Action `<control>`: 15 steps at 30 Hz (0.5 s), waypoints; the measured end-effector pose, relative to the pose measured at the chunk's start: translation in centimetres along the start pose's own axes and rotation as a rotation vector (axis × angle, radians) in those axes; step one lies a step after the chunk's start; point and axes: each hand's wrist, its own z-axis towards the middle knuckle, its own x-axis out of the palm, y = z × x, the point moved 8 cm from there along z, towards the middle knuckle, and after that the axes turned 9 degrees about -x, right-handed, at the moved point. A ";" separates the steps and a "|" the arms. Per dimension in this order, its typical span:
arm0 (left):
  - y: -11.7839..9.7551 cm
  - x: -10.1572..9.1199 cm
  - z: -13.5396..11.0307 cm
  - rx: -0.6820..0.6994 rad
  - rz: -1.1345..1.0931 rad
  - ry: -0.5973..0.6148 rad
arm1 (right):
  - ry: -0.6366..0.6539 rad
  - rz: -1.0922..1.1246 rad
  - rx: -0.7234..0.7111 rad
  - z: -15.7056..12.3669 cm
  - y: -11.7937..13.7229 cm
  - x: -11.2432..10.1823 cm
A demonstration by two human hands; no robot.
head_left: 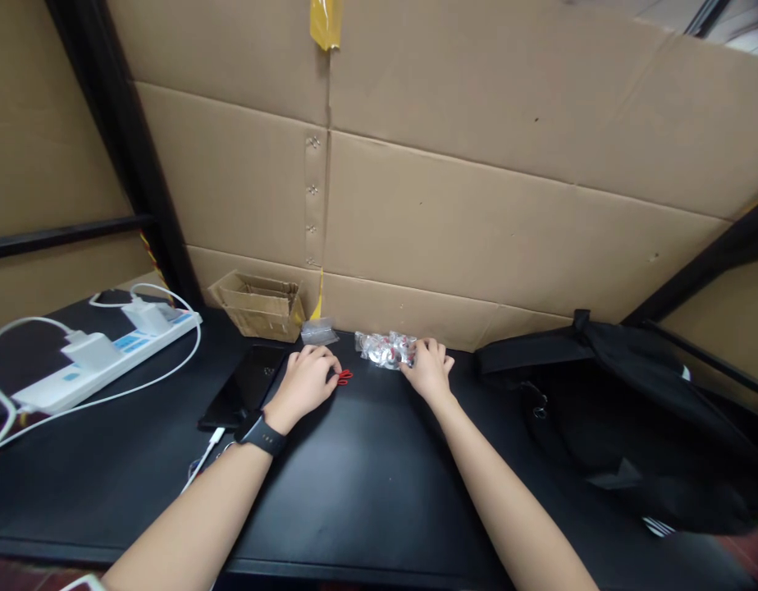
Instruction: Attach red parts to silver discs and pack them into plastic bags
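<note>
My left hand (pixel 308 377), with a black watch (pixel 262 433) on its wrist, is low over the black tabletop. Its fingers are curled, and the thumb and fingertips close on thin red cord loops (pixel 345 377). To the right lies a pile of small clear plastic packets (pixel 382 349) with silvery and red contents. My right hand (pixel 429 368) bends its fingers over the right end of this pile, closed at the packets there; its fingertips are partly hidden. A flat clear plastic bag (pixel 319 332) lies just beyond my left hand.
A black phone or tablet (pixel 244 386) and a white cable (pixel 216 437) lie left of my left hand. Farther left is a white power strip (pixel 108 369) with plugged-in chargers. A small cardboard box (pixel 262 316) stands against the cardboard wall (pixel 453 213). A black bag (pixel 625 410) occupies the right side.
</note>
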 end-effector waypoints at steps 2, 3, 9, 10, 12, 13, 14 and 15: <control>-0.2 0.1 -0.1 0.021 -0.004 0.010 | -0.011 -0.003 -0.029 -0.2 -0.5 -0.8; -0.3 0.2 -0.2 0.036 -0.006 0.021 | 0.000 0.010 -0.049 -0.3 -0.8 -1.3; -0.9 0.7 -0.6 0.095 0.012 0.054 | 0.433 0.268 -0.218 -3.4 -4.2 -1.6; -0.9 0.8 -0.7 0.092 0.011 0.062 | 0.474 0.295 -0.220 -4.1 -4.9 -1.6; -1.1 1.2 -0.8 0.094 -0.006 0.094 | 0.507 0.329 -0.217 -5.3 -5.9 -1.6; -1.2 1.4 -1.0 0.103 -0.017 0.111 | 0.504 0.333 -0.208 -5.6 -6.2 -1.6; -1.4 1.6 -1.1 0.118 -0.027 0.123 | 0.499 0.331 -0.199 -5.9 -6.4 -1.6; -1.7 1.8 -1.2 0.136 -0.035 0.129 | 0.494 0.323 -0.190 -6.0 -6.5 -1.5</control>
